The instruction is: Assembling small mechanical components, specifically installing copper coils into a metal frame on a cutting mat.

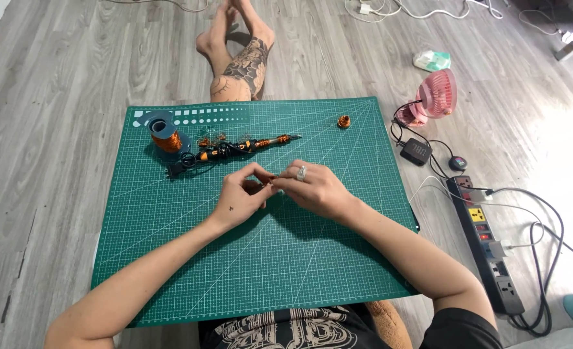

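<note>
1. Copper wire piece (268, 185), tiny and mostly hidden, sits between your two hands above the middle of the green cutting mat (170, 258); its exact shape is too small to tell.
2. Your left hand (240, 197) has its fingers curled in, thumb and forefinger pinched together at the small piece.
3. Your right hand (313, 189), with a ring on one finger, meets the left at the fingertips, its fingers bent close around the same spot; how firmly it grips cannot be told.
4. Beyond your hands lies an orange-and-black hand tool (235, 149) with loose wire tangled about it, and a spool of copper wire (164, 136) stands upright just beside its left end.
5. A small copper coil (344, 121) rests alone near the mat's far right edge.
6. Off the mat to your right lie a pink fan (438, 95) and a power strip (487, 242) on the wooden floor.
</note>
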